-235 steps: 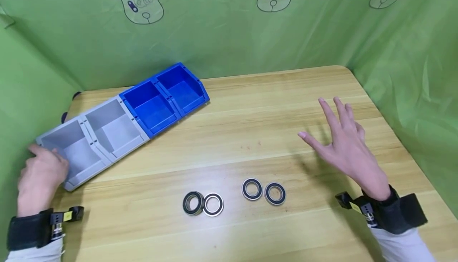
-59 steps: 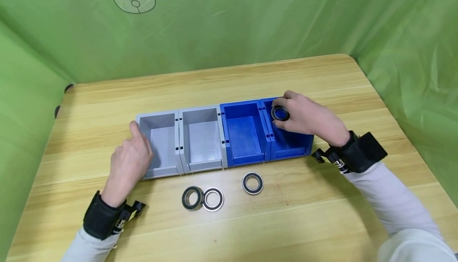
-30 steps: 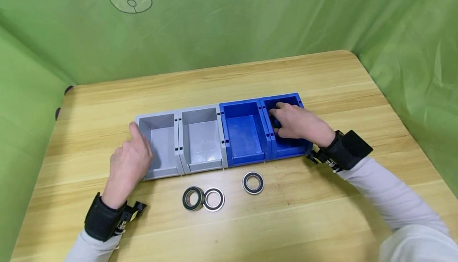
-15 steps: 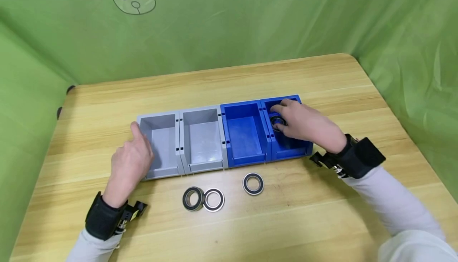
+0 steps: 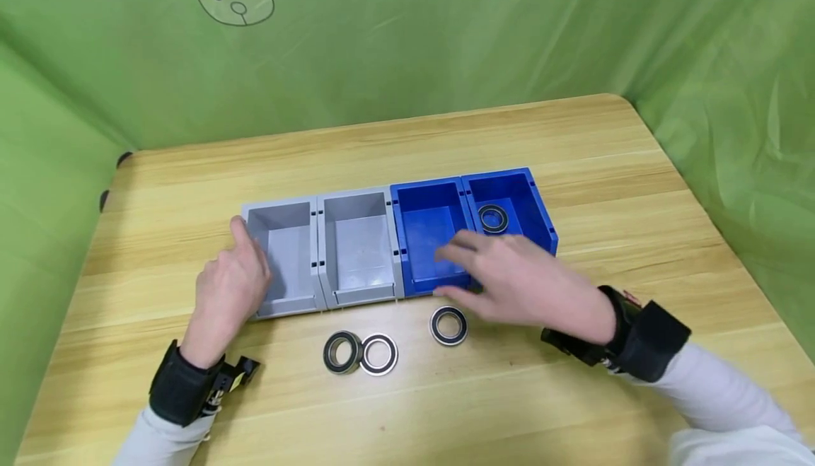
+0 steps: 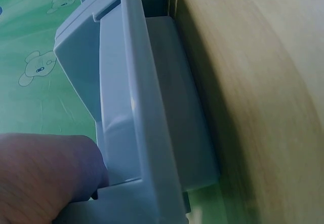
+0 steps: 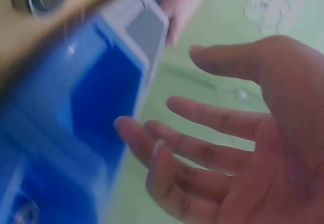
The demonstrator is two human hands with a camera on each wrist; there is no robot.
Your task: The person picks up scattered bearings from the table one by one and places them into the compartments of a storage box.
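My left hand (image 5: 232,281) grips the left side wall of the outer grey bin (image 5: 289,306), part of a joined row with another grey bin (image 5: 360,254) and two blue bins. My right hand (image 5: 509,278) hangs over the front of the blue bins, fingers spread and holding nothing; the right wrist view shows its bare palm. A ball bearing (image 5: 493,229) lies flat in the right-end blue bin (image 5: 536,204). Just in front of the inner blue bin (image 5: 426,233), a second bearing (image 5: 448,336) lies on the table near my right fingertips.
Left of that bearing, a thicker black-faced bearing (image 5: 334,353) touches a thin silver-rimmed bearing (image 5: 379,370) on the wooden table (image 5: 407,423). Green cloth (image 5: 356,49) hangs behind the table and along both sides.
The bin row has come from the back left to the middle. My right hand has let go of a bearing in the right-end blue bin and moved toward the front left. The left hand stays put lately.
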